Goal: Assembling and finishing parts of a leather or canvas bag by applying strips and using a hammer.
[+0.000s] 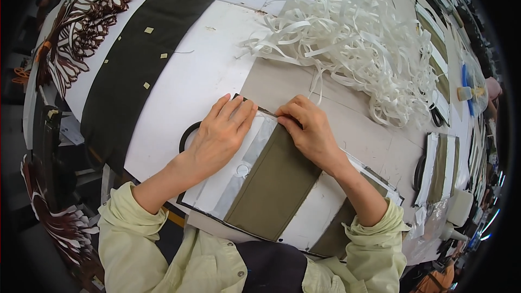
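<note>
In front of me lies an unfinished bag piece (274, 179), laid out flat with olive fabric and white backing sections and dark edges. A black handle loop (183, 137) sticks out at its left, and a small round white disc (242, 171) sits on the white part. My left hand (222, 133) rests along the far left edge, fingers stretched out and pressing on the material. At the far edge, close beside it, my right hand (309, 133) pinches the border between thumb and fingers. The fingertips cover part of the edge they hold.
A tangled heap of white tape (347, 49) lies beyond the piece. On the left are a long dark bag panel (146, 54) with small pale squares and a bundle of brown-and-white strips (89, 30). Similar olive-and-white pieces (440, 163) and a white bottle (460, 208) are at right.
</note>
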`<control>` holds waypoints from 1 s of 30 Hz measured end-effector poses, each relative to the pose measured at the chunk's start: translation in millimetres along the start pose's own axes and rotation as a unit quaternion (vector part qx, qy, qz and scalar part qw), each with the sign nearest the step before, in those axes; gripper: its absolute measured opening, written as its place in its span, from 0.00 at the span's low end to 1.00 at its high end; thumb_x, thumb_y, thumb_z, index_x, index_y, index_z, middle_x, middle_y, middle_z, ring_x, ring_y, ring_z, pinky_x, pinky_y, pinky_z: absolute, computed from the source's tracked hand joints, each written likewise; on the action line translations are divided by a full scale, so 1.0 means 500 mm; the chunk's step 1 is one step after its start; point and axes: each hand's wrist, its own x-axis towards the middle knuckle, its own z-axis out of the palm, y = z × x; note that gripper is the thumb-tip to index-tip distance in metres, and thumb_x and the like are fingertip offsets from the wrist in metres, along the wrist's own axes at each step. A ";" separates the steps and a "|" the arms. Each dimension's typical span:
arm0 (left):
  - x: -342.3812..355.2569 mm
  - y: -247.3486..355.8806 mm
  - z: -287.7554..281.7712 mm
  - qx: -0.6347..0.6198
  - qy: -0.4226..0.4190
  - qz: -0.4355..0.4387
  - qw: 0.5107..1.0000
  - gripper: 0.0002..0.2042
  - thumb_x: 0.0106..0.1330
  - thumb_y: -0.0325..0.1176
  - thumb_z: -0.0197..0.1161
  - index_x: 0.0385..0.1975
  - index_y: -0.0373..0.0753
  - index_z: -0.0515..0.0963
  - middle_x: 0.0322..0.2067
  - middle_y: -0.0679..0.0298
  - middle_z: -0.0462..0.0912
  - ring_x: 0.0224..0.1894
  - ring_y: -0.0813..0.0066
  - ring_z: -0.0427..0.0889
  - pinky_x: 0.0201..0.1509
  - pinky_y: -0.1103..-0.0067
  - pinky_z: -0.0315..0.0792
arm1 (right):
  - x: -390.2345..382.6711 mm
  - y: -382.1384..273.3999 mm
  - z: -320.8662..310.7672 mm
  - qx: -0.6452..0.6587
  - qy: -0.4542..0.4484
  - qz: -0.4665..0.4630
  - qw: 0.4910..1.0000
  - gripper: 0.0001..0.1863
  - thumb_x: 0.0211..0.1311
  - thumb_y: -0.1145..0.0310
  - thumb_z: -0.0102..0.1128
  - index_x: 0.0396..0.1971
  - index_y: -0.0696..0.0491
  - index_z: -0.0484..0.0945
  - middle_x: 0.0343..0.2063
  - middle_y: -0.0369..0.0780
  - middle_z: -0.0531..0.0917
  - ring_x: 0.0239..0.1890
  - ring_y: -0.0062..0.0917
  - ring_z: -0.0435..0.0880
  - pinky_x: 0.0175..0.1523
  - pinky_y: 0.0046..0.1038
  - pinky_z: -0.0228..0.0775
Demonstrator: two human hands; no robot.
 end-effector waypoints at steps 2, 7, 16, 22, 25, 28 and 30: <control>0.000 0.002 0.000 0.004 -0.004 0.000 1.000 0.25 0.57 0.19 0.57 0.59 0.24 0.75 0.58 0.50 0.77 0.63 0.51 0.75 0.71 0.56 0.66 | -0.008 0.009 0.004 -0.019 0.007 -0.020 1.000 0.06 0.59 0.81 0.63 0.37 0.60 0.82 0.35 0.44 0.79 0.36 0.39 0.81 0.41 0.37 0.74; 0.001 0.008 -0.001 0.017 -0.012 -0.005 1.000 0.26 0.58 0.19 0.58 0.60 0.24 0.74 0.58 0.51 0.77 0.64 0.52 0.74 0.70 0.57 0.67 | -0.021 0.033 0.016 -0.145 0.043 -0.211 0.966 0.15 0.49 0.82 0.62 0.39 0.61 0.79 0.36 0.43 0.76 0.37 0.36 0.78 0.39 0.35 0.75; 0.008 0.024 -0.017 0.038 -0.040 -0.013 0.998 0.31 0.58 0.20 0.59 0.66 0.35 0.72 0.58 0.49 0.76 0.64 0.49 0.74 0.69 0.58 0.68 | -0.021 0.028 0.010 -0.207 0.023 -0.262 0.942 0.15 0.51 0.76 0.60 0.40 0.64 0.77 0.34 0.42 0.73 0.36 0.32 0.75 0.36 0.32 0.73; 0.008 0.039 -0.007 0.060 -0.028 -0.013 0.998 0.30 0.58 0.20 0.59 0.66 0.32 0.72 0.57 0.45 0.75 0.64 0.49 0.74 0.71 0.56 0.66 | -0.020 0.028 0.014 -0.217 0.026 -0.265 0.939 0.15 0.50 0.76 0.61 0.40 0.64 0.77 0.35 0.42 0.72 0.36 0.32 0.75 0.37 0.31 0.72; 0.001 0.039 0.017 0.008 -0.006 -0.006 1.000 0.29 0.58 0.21 0.59 0.64 0.28 0.72 0.56 0.43 0.75 0.64 0.49 0.73 0.72 0.54 0.64 | -0.020 0.026 0.014 -0.228 0.035 -0.272 0.934 0.15 0.50 0.76 0.60 0.40 0.64 0.78 0.35 0.42 0.72 0.36 0.32 0.75 0.37 0.31 0.72; 0.009 0.055 0.007 0.037 -0.005 -0.004 0.999 0.28 0.58 0.21 0.59 0.63 0.25 0.72 0.57 0.43 0.75 0.65 0.49 0.73 0.73 0.53 0.62 | -0.026 0.020 0.014 -0.221 0.024 -0.240 0.945 0.13 0.54 0.78 0.62 0.41 0.62 0.79 0.35 0.43 0.74 0.36 0.34 0.76 0.38 0.32 0.73; 0.012 0.060 -0.001 0.050 -0.015 -0.007 0.999 0.28 0.58 0.21 0.59 0.62 0.23 0.72 0.57 0.42 0.74 0.65 0.49 0.73 0.73 0.53 0.61 | -0.029 0.024 0.012 -0.148 0.033 -0.173 0.973 0.12 0.56 0.79 0.63 0.41 0.60 0.80 0.35 0.43 0.75 0.36 0.35 0.77 0.40 0.34 0.73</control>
